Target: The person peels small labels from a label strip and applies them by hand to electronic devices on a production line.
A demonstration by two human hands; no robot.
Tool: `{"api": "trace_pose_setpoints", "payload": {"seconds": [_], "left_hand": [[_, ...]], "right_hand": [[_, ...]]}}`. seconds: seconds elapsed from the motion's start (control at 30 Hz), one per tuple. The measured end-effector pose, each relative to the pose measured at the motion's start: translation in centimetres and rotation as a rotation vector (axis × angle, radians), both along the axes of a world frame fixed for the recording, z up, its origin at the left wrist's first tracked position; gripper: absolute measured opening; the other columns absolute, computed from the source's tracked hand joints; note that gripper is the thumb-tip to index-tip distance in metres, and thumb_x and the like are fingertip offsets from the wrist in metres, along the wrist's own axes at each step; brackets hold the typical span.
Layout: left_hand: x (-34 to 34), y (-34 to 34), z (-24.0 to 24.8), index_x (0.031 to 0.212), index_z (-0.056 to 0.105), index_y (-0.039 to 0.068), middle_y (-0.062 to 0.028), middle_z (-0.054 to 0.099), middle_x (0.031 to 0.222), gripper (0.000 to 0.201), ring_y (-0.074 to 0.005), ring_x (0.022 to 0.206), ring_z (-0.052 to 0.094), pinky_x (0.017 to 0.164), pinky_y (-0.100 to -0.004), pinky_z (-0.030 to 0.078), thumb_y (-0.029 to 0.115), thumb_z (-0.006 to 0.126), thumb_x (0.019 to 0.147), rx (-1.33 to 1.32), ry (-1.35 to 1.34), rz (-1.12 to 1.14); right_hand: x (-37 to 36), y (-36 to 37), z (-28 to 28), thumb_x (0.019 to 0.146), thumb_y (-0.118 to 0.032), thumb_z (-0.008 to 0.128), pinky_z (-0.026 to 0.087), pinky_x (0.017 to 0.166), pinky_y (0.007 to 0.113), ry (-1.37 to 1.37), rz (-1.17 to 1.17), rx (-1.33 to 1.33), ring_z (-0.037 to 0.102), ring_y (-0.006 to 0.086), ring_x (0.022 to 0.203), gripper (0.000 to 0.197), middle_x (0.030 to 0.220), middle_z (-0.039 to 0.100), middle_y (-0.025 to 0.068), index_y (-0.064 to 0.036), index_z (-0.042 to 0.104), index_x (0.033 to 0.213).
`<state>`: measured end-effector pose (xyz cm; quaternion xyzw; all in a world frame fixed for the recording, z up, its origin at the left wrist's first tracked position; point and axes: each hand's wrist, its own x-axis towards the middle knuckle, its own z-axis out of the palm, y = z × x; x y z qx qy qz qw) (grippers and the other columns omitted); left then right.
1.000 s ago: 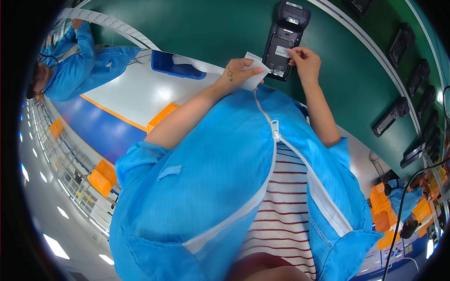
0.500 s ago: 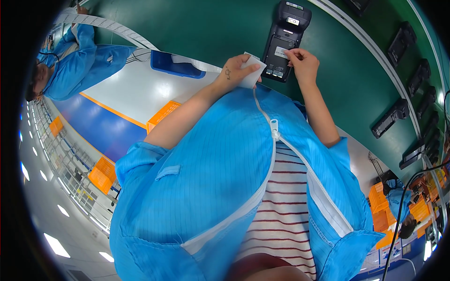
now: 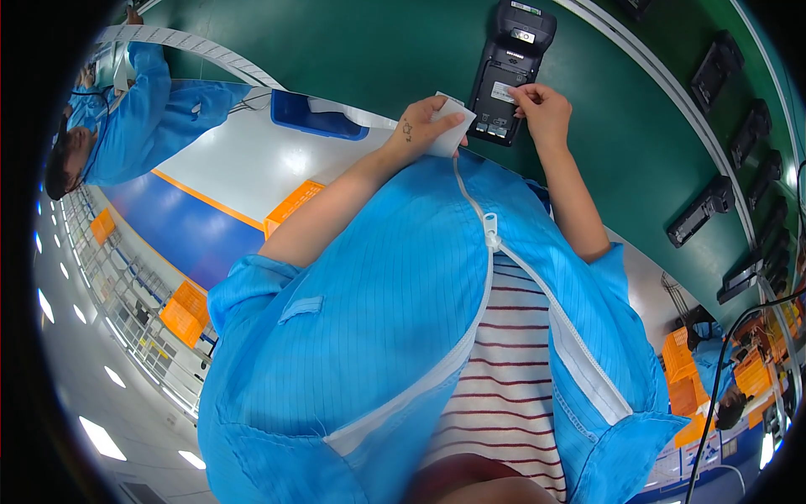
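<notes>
A black handheld terminal (image 3: 525, 63) lies back side up on the green work surface, its rear compartment exposed. Inside that recess is a small white label (image 3: 501, 91). My right hand (image 3: 546, 113) reaches over from the right, thumb and forefinger pinched at the label's right edge. How much of the label is pressed down I cannot tell. Just left of the terminal's lower end, my left hand (image 3: 422, 126) grips a small stack or sheet of white paper (image 3: 447, 144), thumb on top. Its other fingers are mostly hidden beneath the paper.
Several black device housings (image 3: 701, 210) line the right side beyond a metal rail (image 3: 705, 126). A blue tray (image 3: 311, 118) and an orange crate (image 3: 292, 206) are at left, below a curving strip of labels (image 3: 197, 52). A co-worker in blue (image 3: 134, 126) is at far left.
My two hands have barely moved; the right fingertips stay at the label. The co-worker at the far left has shifted posture slightly.
</notes>
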<state>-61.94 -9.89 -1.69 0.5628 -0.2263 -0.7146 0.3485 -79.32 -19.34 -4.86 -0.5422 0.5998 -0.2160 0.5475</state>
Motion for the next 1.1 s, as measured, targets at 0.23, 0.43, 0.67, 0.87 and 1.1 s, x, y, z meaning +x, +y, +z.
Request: {"api": "trace_pose_setpoints", "payload": {"seconds": [0.23, 0.43, 0.67, 0.87, 1.1], "left_hand": [[-0.1, 0.2, -0.1, 0.094, 0.047, -0.002, -0.0118, 0.057, 0.076, 0.022, -0.0144, 0.063, 0.058, 0.05, -0.0234, 0.048, 0.016, 0.051, 0.081, -0.014, 0.004, 0.014], [0.2, -0.2, 0.9, 0.092, 0.047, -0.002, -0.0126, 0.057, 0.073, 0.019, -0.0156, 0.059, 0.057, 0.048, -0.0252, 0.048, 0.014, 0.05, 0.081, -0.078, 0.004, 0.071], [1.9, 1.3, 0.4, 0.09, 0.046, -0.001, -0.013, 0.055, 0.068, 0.018, -0.018, 0.053, 0.055, 0.043, -0.0276, 0.046, 0.012, 0.051, 0.079, -0.075, 0.015, 0.259], [2.8, 2.2, 0.5, 0.088, 0.046, -0.001, -0.0128, 0.054, 0.064, 0.018, -0.019, 0.049, 0.054, 0.043, -0.0281, 0.045, 0.014, 0.052, 0.079, -0.117, -0.06, 0.331], [4.6, 4.6, -0.1, 0.093, 0.048, -0.001, -0.0119, 0.056, 0.069, 0.021, -0.0171, 0.052, 0.055, 0.044, -0.0269, 0.046, 0.015, 0.05, 0.079, -0.128, -0.148, 0.496]], "right_hand": [[0.0, -0.2, 0.0, 0.067, -0.01, 0.066, 0.043, 0.044, 0.018, 0.008, 0.017, 0.002, 0.052, 0.0063, 0.047, 0.013, 0.056, 0.056, 0.0028, 0.0017, 0.06, 0.071], [0.4, -1.6, 0.7, 0.069, -0.023, 0.063, 0.045, 0.055, 0.033, 0.422, 0.312, -0.236, 0.057, 0.0254, 0.06, 0.022, 0.065, 0.058, 0.012, -0.0017, 0.058, 0.067], [-0.5, 0.7, -2.1, 0.067, -0.015, 0.062, 0.04, 0.073, 0.035, 0.371, 0.086, -0.275, 0.052, 0.0284, 0.082, 0.046, 0.088, 0.053, 0.0151, -0.0009, 0.045, 0.107], [-0.1, 0.8, -3.8, 0.066, -0.013, 0.061, 0.043, 0.062, 0.029, 0.17, -0.057, -0.198, 0.053, 0.0182, 0.064, 0.028, 0.074, 0.055, 0.0085, 0.0012, 0.051, 0.087], [4.8, -3.8, -3.3, 0.079, -0.008, 0.05, 0.043, 0.072, 0.026, -0.441, 0.022, -0.002, 0.055, 0.0177, 0.082, 0.033, 0.091, 0.056, 0.0146, 0.0064, 0.038, 0.106]]}}
